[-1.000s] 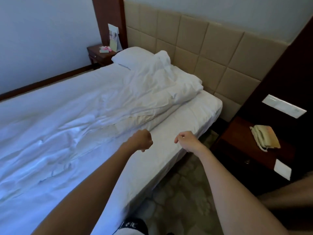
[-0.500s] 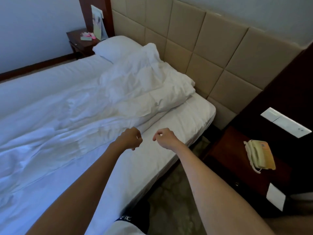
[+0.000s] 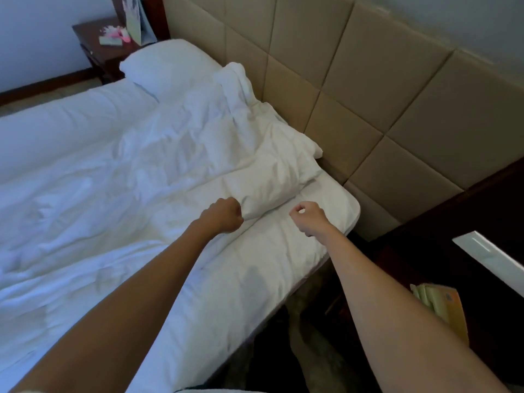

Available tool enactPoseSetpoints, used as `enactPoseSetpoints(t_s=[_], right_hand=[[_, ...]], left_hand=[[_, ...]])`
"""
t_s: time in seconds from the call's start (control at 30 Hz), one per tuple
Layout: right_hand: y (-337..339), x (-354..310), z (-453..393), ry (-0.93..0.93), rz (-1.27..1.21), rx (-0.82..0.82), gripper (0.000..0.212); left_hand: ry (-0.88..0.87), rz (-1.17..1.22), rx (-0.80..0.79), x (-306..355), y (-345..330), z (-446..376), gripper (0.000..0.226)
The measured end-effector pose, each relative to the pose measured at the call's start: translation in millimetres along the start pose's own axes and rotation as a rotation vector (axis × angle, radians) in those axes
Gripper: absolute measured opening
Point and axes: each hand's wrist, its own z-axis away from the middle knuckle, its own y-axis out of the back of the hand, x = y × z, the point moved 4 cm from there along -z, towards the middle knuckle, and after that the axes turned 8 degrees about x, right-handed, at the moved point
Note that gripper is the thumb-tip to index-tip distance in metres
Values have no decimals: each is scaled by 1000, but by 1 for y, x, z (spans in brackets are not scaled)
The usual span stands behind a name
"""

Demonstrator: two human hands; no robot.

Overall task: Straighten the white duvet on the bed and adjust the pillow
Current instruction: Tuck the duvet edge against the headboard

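Observation:
The white duvet (image 3: 175, 154) lies crumpled across the bed, bunched up toward the headboard, with its near edge folded back off the bare sheet (image 3: 283, 265). A white pillow (image 3: 167, 66) lies at the far head corner, partly under the duvet's raised fold. My left hand (image 3: 222, 215) is a fist pressed into the duvet's near folded edge, seemingly pinching it; its fingers are hidden. My right hand (image 3: 307, 219) hovers over the bare sheet near the bed's corner, fingers curled in with nothing in them.
A padded beige headboard (image 3: 368, 95) runs behind the bed. A dark nightstand (image 3: 105, 52) with small pink items stands at the far side. To my right is another dark nightstand with a beige telephone (image 3: 442, 307) and a white panel (image 3: 496, 259). Patterned floor lies below.
Both hands have moved forward toward the head of the bed. My left fist now meets the duvet's folded edge; the right hand is above the bare sheet corner.

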Motion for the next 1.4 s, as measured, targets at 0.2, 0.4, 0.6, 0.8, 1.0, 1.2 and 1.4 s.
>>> enactPoseSetpoints(t_s=[0.2, 0.4, 0.6, 0.8, 1.0, 1.2, 1.4], right_hand=[[14, 26, -161, -68, -7, -50, 11], [26, 56, -295, -126, 2, -84, 17], [5, 55, -416, -98, 4, -38, 60], [-20, 48, -498, -56, 133, -104, 97], [-38, 23, -513, 137, 196, -189, 41], [47, -46, -543, 289, -39, 161, 23], [116, -87, -573, 267, -104, 473, 34]], left_hand=[[117, -44, 43, 48, -42, -131, 30], [146, -170, -31, 78, -82, -253, 40], [163, -268, -89, 84, -139, -324, 80], [245, -294, -134, 50, -175, -363, 127], [324, -309, -69, 51, -191, -391, 77], [264, -88, 360, 115, -134, -440, 35], [156, 198, 538, 187, -100, -502, 25]])
